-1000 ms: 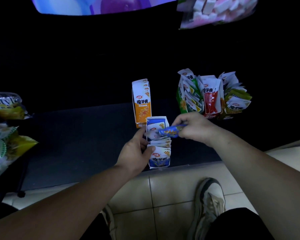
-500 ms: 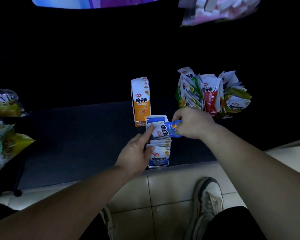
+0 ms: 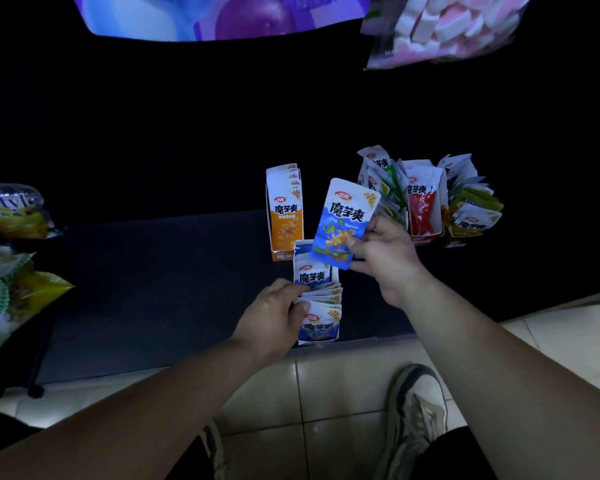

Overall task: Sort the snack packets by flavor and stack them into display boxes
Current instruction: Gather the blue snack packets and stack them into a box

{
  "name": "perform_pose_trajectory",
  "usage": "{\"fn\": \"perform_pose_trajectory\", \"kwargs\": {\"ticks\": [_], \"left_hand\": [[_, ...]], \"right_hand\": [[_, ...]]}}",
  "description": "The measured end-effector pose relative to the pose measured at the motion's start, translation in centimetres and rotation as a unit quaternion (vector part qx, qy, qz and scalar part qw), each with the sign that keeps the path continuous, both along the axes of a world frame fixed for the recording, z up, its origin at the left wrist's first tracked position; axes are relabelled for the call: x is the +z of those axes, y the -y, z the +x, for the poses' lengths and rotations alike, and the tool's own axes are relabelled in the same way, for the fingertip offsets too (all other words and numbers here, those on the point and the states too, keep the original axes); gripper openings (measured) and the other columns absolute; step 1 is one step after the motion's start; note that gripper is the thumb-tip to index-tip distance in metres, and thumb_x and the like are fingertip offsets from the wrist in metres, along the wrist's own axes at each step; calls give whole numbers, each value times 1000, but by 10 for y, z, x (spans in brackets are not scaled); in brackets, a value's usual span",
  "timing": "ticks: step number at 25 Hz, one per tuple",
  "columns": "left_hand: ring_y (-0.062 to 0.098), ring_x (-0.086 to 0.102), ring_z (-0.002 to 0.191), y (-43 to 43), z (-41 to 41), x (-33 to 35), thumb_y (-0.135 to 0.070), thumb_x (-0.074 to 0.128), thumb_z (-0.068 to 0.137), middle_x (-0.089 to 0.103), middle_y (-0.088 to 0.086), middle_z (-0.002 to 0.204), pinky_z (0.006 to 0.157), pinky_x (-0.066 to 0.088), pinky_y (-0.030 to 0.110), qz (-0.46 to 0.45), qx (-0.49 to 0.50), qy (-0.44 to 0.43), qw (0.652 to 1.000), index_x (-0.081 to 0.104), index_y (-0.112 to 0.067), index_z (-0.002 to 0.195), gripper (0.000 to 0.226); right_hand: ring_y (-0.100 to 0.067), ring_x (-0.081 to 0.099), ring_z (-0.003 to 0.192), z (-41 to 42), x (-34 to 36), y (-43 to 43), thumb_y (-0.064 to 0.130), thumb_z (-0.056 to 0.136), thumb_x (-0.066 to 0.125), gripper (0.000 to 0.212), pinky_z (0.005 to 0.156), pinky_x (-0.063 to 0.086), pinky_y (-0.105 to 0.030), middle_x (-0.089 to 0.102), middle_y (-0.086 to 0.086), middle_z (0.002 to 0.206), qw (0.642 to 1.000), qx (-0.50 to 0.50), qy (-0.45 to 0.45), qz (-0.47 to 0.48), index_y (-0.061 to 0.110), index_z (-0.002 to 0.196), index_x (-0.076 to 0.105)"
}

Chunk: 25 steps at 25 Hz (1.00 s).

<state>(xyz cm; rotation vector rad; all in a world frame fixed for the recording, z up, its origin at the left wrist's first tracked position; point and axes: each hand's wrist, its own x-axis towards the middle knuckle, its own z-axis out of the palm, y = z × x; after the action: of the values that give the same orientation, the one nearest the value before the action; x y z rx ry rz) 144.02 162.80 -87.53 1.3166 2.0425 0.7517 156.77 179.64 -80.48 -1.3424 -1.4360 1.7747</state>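
Note:
My right hand (image 3: 383, 252) pinches a blue snack packet (image 3: 343, 221) by its lower right corner and holds it upright above the blue display box (image 3: 317, 320). That box stands near the front edge of the dark shelf and holds several blue packets on edge. My left hand (image 3: 278, 313) grips the box's left side, fingers among the packets. Behind it stands an orange display box (image 3: 284, 211) with orange packets. Further right are a green box (image 3: 383, 181), a red box (image 3: 423, 206) and a yellow-green box (image 3: 471, 209).
The dark shelf (image 3: 153, 289) ends in a front edge over a tiled floor (image 3: 343, 393), where my shoes show. Large snack bags (image 3: 7, 244) lie at the left edge. A marshmallow bag (image 3: 440, 26) hangs at the top right.
My right hand has lifted the blue packet up out of the box and turned it face-on. My left hand has closed on the packets at the box's left side.

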Motion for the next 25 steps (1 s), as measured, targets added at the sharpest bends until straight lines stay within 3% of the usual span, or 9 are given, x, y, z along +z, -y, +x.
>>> {"fn": "perform_pose_trajectory", "kwargs": {"ticks": [3,5,9,11,14,17,20,22,25], "left_hand": [[11,67,97,0,0,3,-32,59,98,69,-12,105,84,57,41,4,36,48,998,61,-37,113,15],[9,69,85,0,-1,4,-34,65,94,70,-12,93,79,58,42,6,63,65,996,59,-37,99,9],[5,61,91,-1,-1,8,-25,77,89,50,-17,107,82,55,29,60,72,12,996,65,-26,98,15],[4,60,91,-3,0,10,-22,76,90,52,-17,107,82,55,32,69,64,18,995,64,-26,96,14],[6,66,84,-4,1,12,-22,74,91,65,-12,93,77,58,41,41,90,47,994,54,-36,95,25],[6,70,84,-8,-1,13,-21,76,88,72,-11,95,76,61,43,18,112,73,991,45,-45,104,43],[6,69,101,-11,-2,13,-20,70,93,66,-16,127,86,60,36,21,41,58,997,32,-53,146,74],[12,64,110,-9,-1,8,-22,64,97,57,-12,132,89,58,37,20,3,-11,1000,41,-43,150,61],[16,61,113,-7,1,5,-26,59,101,53,-8,131,84,58,38,17,-9,-77,997,55,-33,144,44]], "right_hand": [[-1,73,77,-7,-6,5,-4,91,70,17,68,57,-21,78,5,86,998,51,23,21,12,96,68],[-8,74,78,-8,-15,11,-3,89,73,16,71,59,-30,78,-1,87,985,138,88,59,11,88,68],[-19,64,86,1,-31,14,13,83,68,12,78,54,-35,61,7,92,898,262,286,210,24,83,71],[-20,59,80,-1,-30,15,19,82,70,12,77,53,-37,53,3,90,913,244,245,216,21,94,71],[-14,56,69,-2,-31,14,32,93,68,10,70,53,-36,57,8,72,922,222,217,230,28,83,70],[-14,67,79,3,-30,7,38,92,62,15,80,59,-42,71,10,76,888,273,317,190,29,85,72],[-16,67,88,3,-19,1,30,93,58,20,88,55,-38,75,5,93,880,328,338,56,24,99,77],[-15,62,85,2,-12,2,26,97,54,24,76,51,-32,69,6,94,901,317,297,15,23,109,75],[-20,63,97,4,-18,-4,26,95,54,26,83,51,-38,60,10,99,929,237,247,139,36,113,71]]}}
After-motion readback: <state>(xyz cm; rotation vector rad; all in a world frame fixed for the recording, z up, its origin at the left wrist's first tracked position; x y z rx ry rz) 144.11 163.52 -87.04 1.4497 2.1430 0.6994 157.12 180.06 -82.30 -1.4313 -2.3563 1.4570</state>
